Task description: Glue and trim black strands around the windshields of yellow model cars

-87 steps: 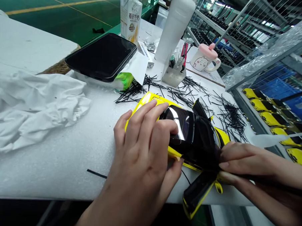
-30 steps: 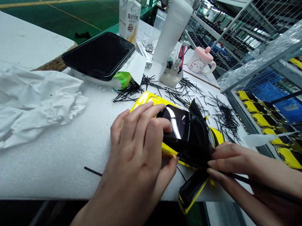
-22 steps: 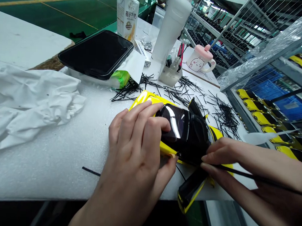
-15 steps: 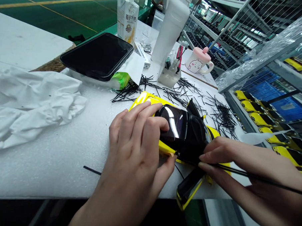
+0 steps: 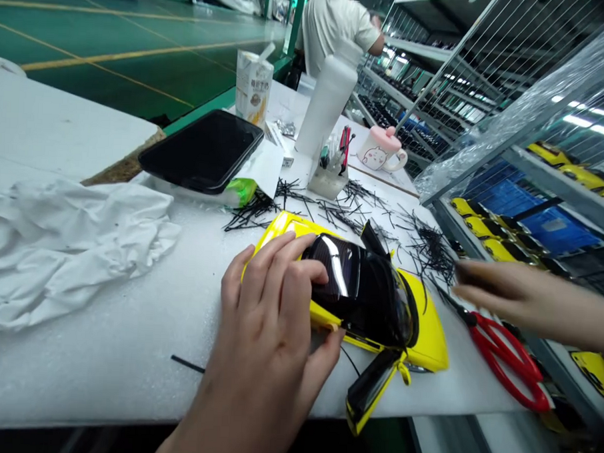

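Observation:
A yellow model car with a black roof and dark windows rests on the white foam-covered table. Its near door stands open over the table's front edge, and the far door is open too. My left hand grips the car's rear part, fingers over the top and thumb against the near side. Off to the right, my right hand is smeared by motion near a pile of thin black strips. Below it lie scissors with red handles. What its fingers hold, if anything, is too blurred to make out.
Behind the car stand a small tool holder, a white bottle, a lidded mug and a drink carton. A phone and crumpled white cloth lie left. A person is beyond; racks hold yellow cars.
My right hand has left the car's near side and moved right, uncovering the hood and the red scissors. My left hand keeps its grip. The view has tilted upward, bringing the person into sight.

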The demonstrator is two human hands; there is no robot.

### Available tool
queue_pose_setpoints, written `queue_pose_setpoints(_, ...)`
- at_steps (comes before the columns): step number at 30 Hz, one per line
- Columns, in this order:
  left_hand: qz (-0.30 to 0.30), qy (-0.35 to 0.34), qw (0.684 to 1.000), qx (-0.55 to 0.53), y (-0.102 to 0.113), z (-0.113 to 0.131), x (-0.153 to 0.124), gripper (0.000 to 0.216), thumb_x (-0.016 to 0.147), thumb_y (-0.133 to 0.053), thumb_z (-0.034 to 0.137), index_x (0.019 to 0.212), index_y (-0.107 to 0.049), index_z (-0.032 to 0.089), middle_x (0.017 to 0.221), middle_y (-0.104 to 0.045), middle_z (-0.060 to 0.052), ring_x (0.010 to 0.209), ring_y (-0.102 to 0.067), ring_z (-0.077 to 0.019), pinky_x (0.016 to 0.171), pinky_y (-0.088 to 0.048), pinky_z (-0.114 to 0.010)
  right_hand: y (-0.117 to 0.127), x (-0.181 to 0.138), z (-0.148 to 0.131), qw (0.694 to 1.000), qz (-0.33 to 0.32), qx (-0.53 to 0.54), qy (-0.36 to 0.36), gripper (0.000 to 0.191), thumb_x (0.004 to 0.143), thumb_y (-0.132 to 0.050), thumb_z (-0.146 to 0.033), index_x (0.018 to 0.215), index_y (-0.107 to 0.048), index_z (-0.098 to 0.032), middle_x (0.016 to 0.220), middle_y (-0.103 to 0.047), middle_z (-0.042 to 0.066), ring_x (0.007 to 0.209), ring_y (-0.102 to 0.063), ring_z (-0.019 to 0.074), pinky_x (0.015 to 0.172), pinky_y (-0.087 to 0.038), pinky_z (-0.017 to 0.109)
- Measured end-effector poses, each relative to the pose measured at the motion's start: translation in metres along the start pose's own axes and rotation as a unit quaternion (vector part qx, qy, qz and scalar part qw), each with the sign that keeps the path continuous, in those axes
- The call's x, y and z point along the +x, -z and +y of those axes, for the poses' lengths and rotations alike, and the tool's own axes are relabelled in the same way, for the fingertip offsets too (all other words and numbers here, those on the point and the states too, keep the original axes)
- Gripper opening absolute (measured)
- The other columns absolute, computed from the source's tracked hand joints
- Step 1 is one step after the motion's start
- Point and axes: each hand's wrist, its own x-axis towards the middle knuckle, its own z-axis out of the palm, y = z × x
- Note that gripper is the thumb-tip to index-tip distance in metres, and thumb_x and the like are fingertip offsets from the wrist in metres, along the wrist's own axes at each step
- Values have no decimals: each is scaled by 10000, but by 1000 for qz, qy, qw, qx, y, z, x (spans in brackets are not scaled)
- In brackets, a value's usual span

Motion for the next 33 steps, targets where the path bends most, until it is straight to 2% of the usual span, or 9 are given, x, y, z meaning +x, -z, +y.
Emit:
queue_pose_setpoints(3,8,-12,1000,2,-1,-3,-2,235,957,-593,160,1153,-467,191,1429,-553,-178,1423,-420,-309,1196,-314,-584,-8,22,7,984,-165,-18,-63,217,895,-742,-368,725,-725,-232,639,-701,23,485,-612,155,413,-435,247)
queue_pose_setpoints(5,-1,-27,1000,12,0,-5,-3,249,956,-591,164,1170,-467,194,1437,-553,-182,1420,-424,-317,1171,-349,-604,-7,48,1,984,-163,-5,-67,265,874,-756,-415,706,-729,-210,606,-673,19,473,-590,150,415,-420,252)
queue_pose_setpoints(8,5,-29,999,26,1,-8,-3,252,953,-585,162,1173,-466,194,1433,-566,-192,1406,-456,-332,1140,-397,-626,-3,103,-21,997,-40,30,-66,409,938,-641,-562,849,-730,-173,642,-631,33,478,-505,127,435,-390,271)
queue_pose_setpoints(12,20,-52,997,44,0,-13,-5,275,928,-617,173,1164,-478,194,1389,-606,-192,1355,-529,-353,1089,-458,-628,-14,180,-53,985,143,97,-29,372,968,-644,-495,1126,-671,-159,964,-673,88,661,-560,134,586,-466,296)
queue_pose_setpoints(16,24,-59,996,57,-4,-15,-6,264,927,-602,190,1162,-480,195,1380,-617,-179,1353,-522,-347,1084,-447,-621,-35,227,-60,970,196,141,-11,201,988,-667,-351,931,-632,-161,799,-624,-13,615,-535,108,578,-464,253)
queue_pose_setpoints(19,22,-56,997,53,-6,-16,-7,264,942,-585,191,1181,-476,195,1388,-610,-163,1371,-490,-324,1118,-403,-597,-41,244,-55,962,224,154,1,253,989,-677,-305,800,-586,-163,719,-563,-53,586,-519,95,572,-469,237)
queue_pose_setpoints(26,0,-54,998,37,-2,-14,-5,298,945,-604,176,1213,-473,175,1407,-558,-159,1415,-390,-297,1178,-284,-522,-2,222,-58,899,381,213,43,335,925,-597,-93,671,-443,-248,634,-486,-38,533,-418,110,495,-353,279)
queue_pose_setpoints(30,2,-38,999,9,-2,-8,-4,286,956,-598,165,1210,-466,170,1408,-543,-154,1409,-380,-281,1207,-222,-489,14,161,-71,838,480,244,88,317,921,-543,-120,692,-427,-306,644,-431,-25,528,-363,146,456,-306,325)
queue_pose_setpoints(33,9,-16,1000,-18,-4,-5,-3,273,966,-582,155,1211,-463,173,1422,-527,-149,1418,-377,-272,1237,-184,-486,0,104,-92,818,499,269,98,262,880,-585,-140,693,-505,-305,643,-440,-11,515,-356,163,430,-261,350)
